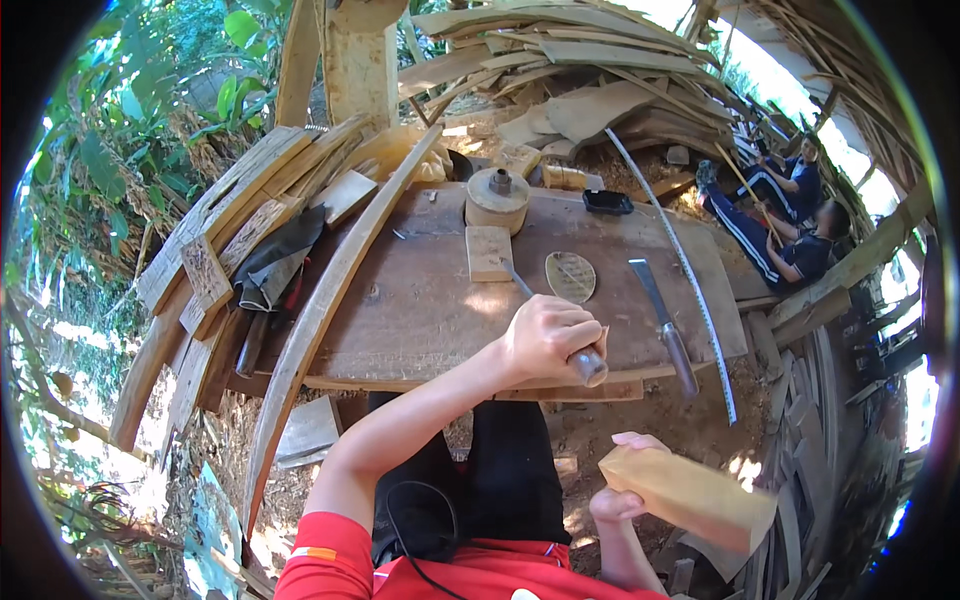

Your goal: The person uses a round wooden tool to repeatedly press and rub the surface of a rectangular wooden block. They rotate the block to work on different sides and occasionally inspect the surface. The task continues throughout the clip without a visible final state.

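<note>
My left hand (550, 338) is closed round the grey-ended handle of a chisel (590, 365), whose narrow blade reaches to the small wooden block (487, 250). The block lies against a round wooden piece (496, 210) with a short tube on top, on the worktable (400, 310). My right hand (620, 500) grips a thick pale wooden block (690, 496), slightly blurred, low at the right. A leaf-like oval piece (571, 277) and a broad-bladed tool (664, 322) with a dark handle lie right of my left hand.
Stacked planks (230, 220), a dark sheath (270, 275) and a long curved board (330, 320) lie left. A long ruler (680, 260) and black tray (607, 200) lie on the table. Two people (810, 255) sit at the right. Boards (600, 55) are piled behind.
</note>
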Tool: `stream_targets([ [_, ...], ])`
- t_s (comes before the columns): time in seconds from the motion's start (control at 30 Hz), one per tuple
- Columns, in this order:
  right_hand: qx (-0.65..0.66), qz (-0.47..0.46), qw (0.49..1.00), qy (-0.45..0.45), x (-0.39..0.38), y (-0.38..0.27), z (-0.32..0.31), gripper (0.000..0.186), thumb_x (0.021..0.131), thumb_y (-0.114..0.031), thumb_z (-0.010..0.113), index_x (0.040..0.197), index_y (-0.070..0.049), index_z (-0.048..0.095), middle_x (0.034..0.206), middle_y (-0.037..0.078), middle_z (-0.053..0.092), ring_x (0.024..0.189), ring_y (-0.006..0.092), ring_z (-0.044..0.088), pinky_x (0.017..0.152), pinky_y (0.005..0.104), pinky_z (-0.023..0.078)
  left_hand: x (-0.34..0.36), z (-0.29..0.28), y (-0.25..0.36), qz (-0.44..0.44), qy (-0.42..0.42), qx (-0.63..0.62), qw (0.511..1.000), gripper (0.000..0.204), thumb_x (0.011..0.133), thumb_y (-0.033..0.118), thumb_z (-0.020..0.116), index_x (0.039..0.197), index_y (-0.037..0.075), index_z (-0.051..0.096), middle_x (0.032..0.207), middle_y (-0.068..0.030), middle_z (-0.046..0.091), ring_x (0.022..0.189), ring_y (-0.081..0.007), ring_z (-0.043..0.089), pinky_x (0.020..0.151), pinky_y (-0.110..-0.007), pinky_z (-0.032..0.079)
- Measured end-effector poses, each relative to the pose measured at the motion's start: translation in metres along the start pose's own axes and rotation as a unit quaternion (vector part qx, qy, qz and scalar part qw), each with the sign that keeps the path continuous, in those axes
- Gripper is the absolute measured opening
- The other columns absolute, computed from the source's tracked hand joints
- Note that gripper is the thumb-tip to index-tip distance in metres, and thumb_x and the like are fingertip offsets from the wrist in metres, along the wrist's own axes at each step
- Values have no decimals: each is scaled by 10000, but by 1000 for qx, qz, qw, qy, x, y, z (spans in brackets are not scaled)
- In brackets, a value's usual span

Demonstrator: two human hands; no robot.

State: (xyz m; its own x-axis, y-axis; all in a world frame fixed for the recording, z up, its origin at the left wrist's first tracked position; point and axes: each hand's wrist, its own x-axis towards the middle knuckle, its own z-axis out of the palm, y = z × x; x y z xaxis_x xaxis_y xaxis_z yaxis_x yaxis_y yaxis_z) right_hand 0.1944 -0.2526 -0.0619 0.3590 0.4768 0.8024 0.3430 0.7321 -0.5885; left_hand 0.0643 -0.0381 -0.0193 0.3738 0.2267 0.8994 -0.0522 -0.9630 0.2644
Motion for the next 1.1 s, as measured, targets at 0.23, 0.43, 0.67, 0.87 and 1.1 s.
stream_targets([
  [0.23, -101, 62, 979, -164, -14, 11, -24, 614, 1048, -478, 545, 1271, 89, 466, 1158, 249, 620, 989, 326, 651, 890, 440, 531, -6, -5, -38, 54, 18, 25, 998, 323, 727, 21, 757, 634, 101, 459, 566, -47, 493, 477, -265, 524, 468, -386, 412],
  [0.43, -154, 174, 965, -125, -46, 26, -28, 667, 1046, -413, 555, 1430, 74, 309, 1138, 260, 630, 891, 299, 684, 819, 405, 565, 1, -8, -30, 92, 45, 26, 994, 352, 717, -40, 722, 622, 109, 418, 558, -41, 444, 449, -242, 482, 426, -373, 369],
  [0.67, -55, 259, 963, -54, -41, 21, -7, 694, 1092, -400, 485, 1563, 36, 221, 1115, 251, 640, 841, 278, 685, 787, 405, 556, 14, -33, 15, 96, 4, -18, 995, 330, 658, 45, 728, 627, 115, 407, 568, -34, 387, 440, -239, 424, 419, -353, 339],
  [0.87, -17, 283, 959, -24, -35, 20, -9, 678, 1112, -408, 464, 1584, 13, 220, 1116, 247, 644, 817, 272, 684, 767, 401, 555, -1, -37, 9, 19, -6, -33, 999, 285, 694, 91, 761, 663, 97, 478, 574, -48, 449, 474, -270, 488, 445, -386, 391],
  [1.1, -4, 268, 963, -28, -22, 16, -9, 649, 1122, -404, 453, 1587, -7, 236, 1120, 251, 644, 815, 275, 683, 760, 402, 553, 7, -36, 13, -12, 26, -57, 998, 300, 713, 59, 751, 629, 91, 465, 548, -62, 455, 454, -286, 481, 442, -388, 392],
])
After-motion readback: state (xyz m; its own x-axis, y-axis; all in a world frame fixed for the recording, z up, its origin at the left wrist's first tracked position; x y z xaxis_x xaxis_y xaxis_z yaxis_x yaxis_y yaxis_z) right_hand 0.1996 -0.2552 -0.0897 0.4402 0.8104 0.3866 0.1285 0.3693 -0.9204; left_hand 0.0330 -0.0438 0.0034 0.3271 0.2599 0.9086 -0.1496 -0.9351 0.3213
